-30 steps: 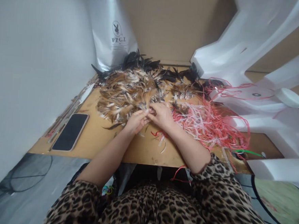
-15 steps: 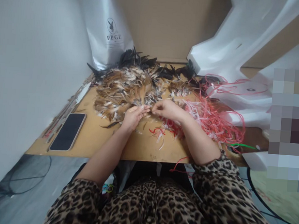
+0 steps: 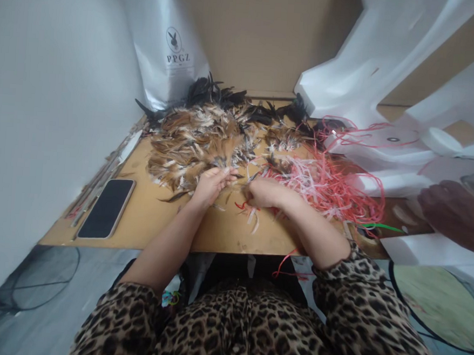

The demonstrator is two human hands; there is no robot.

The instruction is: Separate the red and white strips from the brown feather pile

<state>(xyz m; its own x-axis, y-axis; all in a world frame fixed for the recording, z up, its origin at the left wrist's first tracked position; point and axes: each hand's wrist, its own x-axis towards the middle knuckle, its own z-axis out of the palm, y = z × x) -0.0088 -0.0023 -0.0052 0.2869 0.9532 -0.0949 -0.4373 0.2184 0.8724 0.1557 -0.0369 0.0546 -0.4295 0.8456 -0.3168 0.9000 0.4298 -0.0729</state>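
Wooden tabletop under me, hemmed in by a white wall on the left and brown cardboard at the back. My left hand sits at the near edge of the feather pile, fingers curled together and pinching what looks like a small feather or two, though the tips blur into the pile and I can't be sure how many. My right hand is just beside it, closed into a loose fist with knuckles up, resting on loose scraps at the edge of the red and white strips; whether it grips anything I cannot tell. The two hands are near each other but not touching.

Beyond the left hand the brown, white and black feathers spread across the table up to a silver bag printed PPGZ, standing against the back. Far to the left of my left hand lies a dark phone, flat, screen up. Right of my right hand, the strips tangle outward to white foam sheets. At the far right edge, another person's hand rests on the white material, well apart from mine.
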